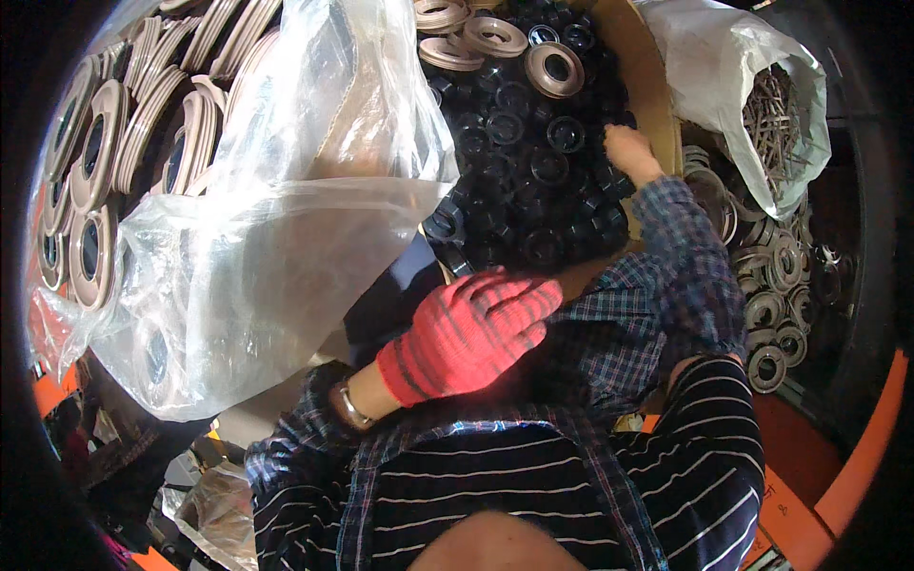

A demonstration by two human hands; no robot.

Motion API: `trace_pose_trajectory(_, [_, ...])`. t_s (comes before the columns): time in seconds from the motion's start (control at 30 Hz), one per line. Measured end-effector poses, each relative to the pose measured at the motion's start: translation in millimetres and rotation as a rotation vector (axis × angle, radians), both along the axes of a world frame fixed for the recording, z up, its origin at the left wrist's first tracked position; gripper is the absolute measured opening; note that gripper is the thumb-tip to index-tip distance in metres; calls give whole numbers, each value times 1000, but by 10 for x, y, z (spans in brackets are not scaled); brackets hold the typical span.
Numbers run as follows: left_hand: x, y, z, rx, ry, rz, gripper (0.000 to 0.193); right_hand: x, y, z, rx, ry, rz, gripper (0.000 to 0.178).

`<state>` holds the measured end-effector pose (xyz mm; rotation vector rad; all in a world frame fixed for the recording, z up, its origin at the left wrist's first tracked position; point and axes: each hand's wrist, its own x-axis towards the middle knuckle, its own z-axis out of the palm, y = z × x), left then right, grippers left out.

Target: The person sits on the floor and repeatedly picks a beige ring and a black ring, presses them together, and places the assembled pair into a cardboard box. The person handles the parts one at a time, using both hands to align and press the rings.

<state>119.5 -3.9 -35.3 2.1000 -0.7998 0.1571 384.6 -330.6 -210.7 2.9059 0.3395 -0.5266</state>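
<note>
A cardboard box of black rings: our bare right hand digs in, grip hidden; our gloved left hand hovers nearby, loosely curled, empty.

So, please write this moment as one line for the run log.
left hand: red knit glove, resting at box edge | right hand: bare, reaching into black round parts | cardboard box: beige rings on top | left side: clear plastic bag

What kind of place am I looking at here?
Likely a small parts workshop or factory bench. A cardboard box is heaped with black plastic rings, tan flanged discs are stacked in clear plastic, and a bag of metal pins sits nearby.
</note>
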Motion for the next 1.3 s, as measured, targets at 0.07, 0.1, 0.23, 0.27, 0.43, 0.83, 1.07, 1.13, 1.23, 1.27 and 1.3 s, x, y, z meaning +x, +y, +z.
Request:
trace_pose_trajectory(0.07, [36, -44, -156, -46, 77, 20, 38, -100, -30, 330, 75, 20, 3, 26])
trace_pose_trajectory(0.1, [58, -59, -230, -72, 146, 41, 37, -154, 17, 482, 73, 98, -64, 26])
trace_pose_trajectory(0.23, [116, -105, -519, 93, 237, 90, 25, -568, 606, 568, 476, 311, 160, 28])
trace_pose_trajectory(0.27, [124, -105, -579, 158, 235, 108, 24, -661, 817, 443, 490, 245, 354, 29])
trace_pose_trajectory(0.43, [101, -66, -688, 71, 147, 120, 22, -660, 1476, -241, -112, 64, 363, 27])
trace_pose_trajectory(0.83, [168, -181, -597, 61, 509, 160, 32, 226, 584, 923, 353, 49, 27, 32])
trace_pose_trajectory(1.07, [159, -201, -601, 95, 522, 179, 34, 715, 862, 485, 472, -212, -102, 60])
trace_pose_trajectory(1.13, [154, -205, -602, 84, 519, 165, 34, 480, 996, 113, 408, -152, -127, 65])
trace_pose_trajectory(1.23, [146, -206, -601, 84, 572, 111, 36, 347, 1081, -312, 440, -271, -187, 81])
trace_pose_trajectory(1.27, [143, -204, -594, 119, 541, 96, 36, 370, 1088, -404, 449, -272, -196, 79])
trace_pose_trajectory(1.3, [145, -204, -587, 104, 512, 113, 36, 421, 1082, -469, 429, -274, -164, 76])
